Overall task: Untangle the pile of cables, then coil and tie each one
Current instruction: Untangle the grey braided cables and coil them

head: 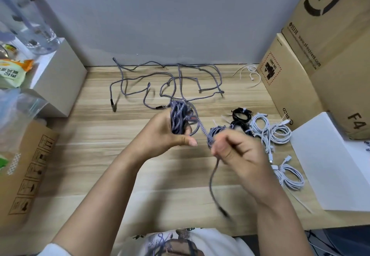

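Note:
My left hand [166, 135] grips a coil of grey-blue braided cable [179, 118] above the middle of the wooden table [100, 127]. A short stretch of that cable runs to my right hand [238, 151], which pinches it in closed fingers; the free end [215, 187] dangles below toward the front edge. Loose grey braided cables [170, 79] sprawl tangled along the back of the table. To the right lie coiled black cables [241, 114] and coiled white cables [270, 130], with another white coil [290, 177] nearer me.
Loose white ties [248, 73] lie at the back right. Cardboard boxes [312, 71] stand along the right, with a white box [330, 161] in front. A white box [58, 77] with snacks and a clear container sits left, above a brown carton [28, 173].

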Motion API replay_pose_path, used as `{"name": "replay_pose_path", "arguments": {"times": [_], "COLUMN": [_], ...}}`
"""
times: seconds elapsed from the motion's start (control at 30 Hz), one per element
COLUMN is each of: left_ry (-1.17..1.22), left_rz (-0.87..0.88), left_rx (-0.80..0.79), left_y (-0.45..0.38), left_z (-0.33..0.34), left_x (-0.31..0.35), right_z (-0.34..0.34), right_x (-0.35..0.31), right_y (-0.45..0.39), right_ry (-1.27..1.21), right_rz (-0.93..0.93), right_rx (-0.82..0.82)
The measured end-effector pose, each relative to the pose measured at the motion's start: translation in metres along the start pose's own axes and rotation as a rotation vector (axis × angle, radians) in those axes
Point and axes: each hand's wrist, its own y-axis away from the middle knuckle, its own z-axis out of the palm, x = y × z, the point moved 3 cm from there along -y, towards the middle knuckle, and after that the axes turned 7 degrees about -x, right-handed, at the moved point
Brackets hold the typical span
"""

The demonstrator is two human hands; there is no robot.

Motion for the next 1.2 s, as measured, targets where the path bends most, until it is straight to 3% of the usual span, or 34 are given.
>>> {"name": "replay_pose_path", "arguments": {"times": [0.2,0.33,0.43,0.53,0.57,0.63,0.8,0.93,1.03,1.2], "left_ry": [-0.154,0.142,0.526,0.982,1.121,1.182,1.041,0.739,0.461,0.083], "left_rz": [-0.134,-0.137,0.033,0.256,0.31,0.373,0.351,0.256,0.207,0.054], "left_rx": [-0.279,-0.453,-0.47,-0.51,-0.486,-0.305,0.049,0.234,0.2,0.013], "left_y": [0.008,0.018,0.022,0.019,0.016,0.009,-0.004,-0.01,-0.01,-0.004], "left_z": [0.028,0.035,0.029,0.024,0.02,0.01,0.002,0.002,0.007,0.026], "left_x": [-0.016,-0.016,-0.007,0.008,0.012,0.018,0.011,0.001,-0.005,-0.017], "right_z": [-0.02,-0.036,-0.033,-0.024,-0.02,-0.014,0.002,0.009,0.01,0.012], "right_x": [-0.007,0.024,0.052,0.066,0.067,0.067,0.059,0.047,0.038,0.021], "right_y": [-0.015,-0.027,-0.03,-0.029,-0.029,-0.025,-0.011,-0.004,-0.002,-0.003], "right_ry": [-0.131,-0.139,-0.084,0.189,0.256,0.37,0.661,0.729,0.794,0.973], "right_rz": [-0.053,0.049,0.136,0.144,0.151,0.165,0.169,0.107,0.058,-0.047], "right_rx": [0.368,0.58,0.545,0.365,0.299,0.217,0.142,0.14,0.172,0.18]}}
